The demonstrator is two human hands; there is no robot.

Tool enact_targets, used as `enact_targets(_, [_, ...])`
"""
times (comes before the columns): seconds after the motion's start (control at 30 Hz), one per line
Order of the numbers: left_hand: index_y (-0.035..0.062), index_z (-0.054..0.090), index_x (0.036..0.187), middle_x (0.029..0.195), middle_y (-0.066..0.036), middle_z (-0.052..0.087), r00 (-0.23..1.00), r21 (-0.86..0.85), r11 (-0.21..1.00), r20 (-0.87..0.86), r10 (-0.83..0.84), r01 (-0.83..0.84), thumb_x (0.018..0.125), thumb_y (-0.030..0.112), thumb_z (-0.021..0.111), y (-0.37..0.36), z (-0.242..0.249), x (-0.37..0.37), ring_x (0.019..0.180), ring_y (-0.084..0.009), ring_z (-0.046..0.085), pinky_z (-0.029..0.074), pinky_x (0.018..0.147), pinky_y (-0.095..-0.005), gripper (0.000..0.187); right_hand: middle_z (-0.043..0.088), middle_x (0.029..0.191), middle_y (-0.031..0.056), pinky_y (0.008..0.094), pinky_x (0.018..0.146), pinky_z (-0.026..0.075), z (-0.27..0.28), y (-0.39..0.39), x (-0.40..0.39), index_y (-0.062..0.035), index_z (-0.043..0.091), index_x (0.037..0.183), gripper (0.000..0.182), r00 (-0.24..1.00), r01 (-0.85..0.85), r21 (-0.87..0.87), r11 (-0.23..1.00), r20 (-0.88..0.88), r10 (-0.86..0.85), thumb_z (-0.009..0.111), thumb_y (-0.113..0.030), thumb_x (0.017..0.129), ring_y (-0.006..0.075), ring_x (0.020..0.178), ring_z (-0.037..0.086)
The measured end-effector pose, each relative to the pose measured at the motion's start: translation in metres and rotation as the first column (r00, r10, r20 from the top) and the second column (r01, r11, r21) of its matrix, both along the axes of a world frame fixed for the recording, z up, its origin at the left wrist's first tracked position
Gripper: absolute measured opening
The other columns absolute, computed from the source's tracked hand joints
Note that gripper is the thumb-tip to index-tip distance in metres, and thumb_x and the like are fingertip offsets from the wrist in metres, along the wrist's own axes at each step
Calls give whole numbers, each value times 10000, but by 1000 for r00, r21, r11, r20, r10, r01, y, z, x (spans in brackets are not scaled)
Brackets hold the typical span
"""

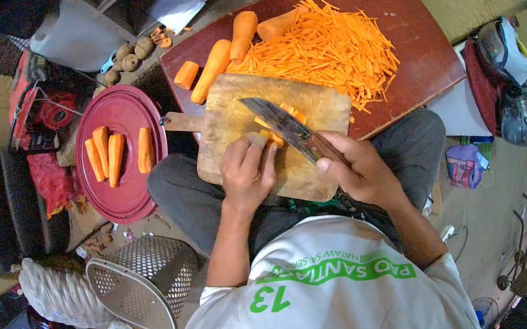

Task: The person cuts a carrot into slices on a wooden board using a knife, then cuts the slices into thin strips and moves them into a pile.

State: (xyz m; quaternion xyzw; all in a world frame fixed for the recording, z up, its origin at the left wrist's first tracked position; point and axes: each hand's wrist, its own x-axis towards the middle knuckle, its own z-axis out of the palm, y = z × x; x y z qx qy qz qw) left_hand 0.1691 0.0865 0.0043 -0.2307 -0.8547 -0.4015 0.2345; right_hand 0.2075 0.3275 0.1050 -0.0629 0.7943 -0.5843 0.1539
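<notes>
A wooden cutting board point(224, 120) with a handle lies across my lap and the edge of a low red table. My right hand point(360, 168) is wrapped round the handle of a kitchen knife point(281, 122), its dark blade slanting up and left over the board. Curled fingers of my left hand point(247, 170) press on a carrot piece point(271, 138) just left of the blade. More cut carrot point(297, 113) lies on the blade's far side, partly hidden by it. Beyond the board is a large heap of carrot strips point(335, 52).
Whole carrots point(214, 68) rest on the red table point(421, 44), left of the heap. Several peeled carrots point(116, 158) lie on a round red lid point(129, 205) at left. A perforated basket point(174, 269) stands below it. Brown round vegetables point(130, 62) sit behind.
</notes>
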Motion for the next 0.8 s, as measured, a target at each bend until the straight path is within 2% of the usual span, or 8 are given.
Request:
enact_targets(0.03, [-2, 753, 1156, 1092, -225, 728, 1000, -20, 1000, 19, -2, 2, 811, 80, 895, 2, 1, -1, 932, -388, 732, 609, 813, -443, 382, 749, 1060, 196, 444, 890, 570, -4, 3, 1, 35, 600, 1432, 481, 998, 41, -1, 999, 44, -40, 593, -286, 1074, 311, 998, 744])
enact_targets(0.13, [-5, 716, 1196, 1061, -181, 694, 997, -76, 997, 79, -18, 24, 803, 100, 893, 9, 8, -1, 950, -383, 684, 550, 841, -460, 443, 667, 872, 48, 324, 660, 547, -21, 14, 4, 4, 636, 1348, 437, 983, 141, -79, 987, 126, -131, 585, -346, 1091, 166, 721, 668])
enact_targets(0.2, [1, 702, 1230, 1072, -175, 682, 997, -137, 990, 77, -27, 37, 796, 115, 895, 12, 9, -3, 972, -381, 670, 531, 857, -463, 488, 594, 779, -7, 262, 527, 488, -26, 18, 7, -21, 649, 1281, 389, 957, 214, -224, 951, 243, -158, 574, -355, 1097, 90, 580, 589])
enact_targets(0.23, [7, 689, 1258, 1062, -163, 661, 995, -147, 988, 92, -33, 46, 801, 128, 882, 14, 5, -4, 986, -374, 646, 502, 867, -469, 511, 514, 713, -52, 236, 415, 379, -34, 14, 9, -58, 626, 1186, 303, 944, 297, -256, 920, 225, -242, 564, -343, 1103, 40, 463, 463])
enact_targets(0.37, [7, 684, 1292, 1042, -166, 658, 996, -229, 973, 87, -17, 37, 827, 143, 895, 20, 3, -7, 976, -379, 633, 510, 869, -475, 528, 577, 777, -28, 218, 416, 390, -50, 20, 15, -17, 607, 1276, 342, 881, 451, -292, 843, 297, -368, 580, -314, 1107, 41, 465, 481])
enact_targets(0.57, [-1, 675, 1261, 1043, -175, 638, 999, -201, 979, 19, 33, -29, 825, 98, 849, 22, -3, -10, 955, -372, 624, 492, 836, -478, 480, 568, 784, -36, 218, 411, 394, -56, 20, 21, -11, 599, 1343, 340, 891, 418, -315, 852, 325, -317, 611, -229, 1083, 39, 474, 480])
enact_targets(0.67, [-4, 671, 1267, 1046, -182, 640, 995, -264, 962, 59, 85, -67, 821, 85, 847, 16, 1, -14, 958, -383, 625, 499, 837, -486, 488, 504, 688, -43, 260, 410, 399, -50, 8, 18, -18, 597, 1292, 267, 894, 407, -325, 854, 333, -300, 623, -148, 1060, 61, 462, 477])
enact_targets(0.8, [4, 667, 1296, 1091, -202, 647, 995, -248, 967, 53, 81, -66, 814, 52, 806, 10, 1, -26, 1022, -406, 633, 525, 903, -502, 504, 613, 932, -6, 266, 698, 493, -52, -1, 9, 48, 570, 1424, 416, 941, 292, -359, 886, 273, -200, 640, -109, 1044, 79, 789, 560])
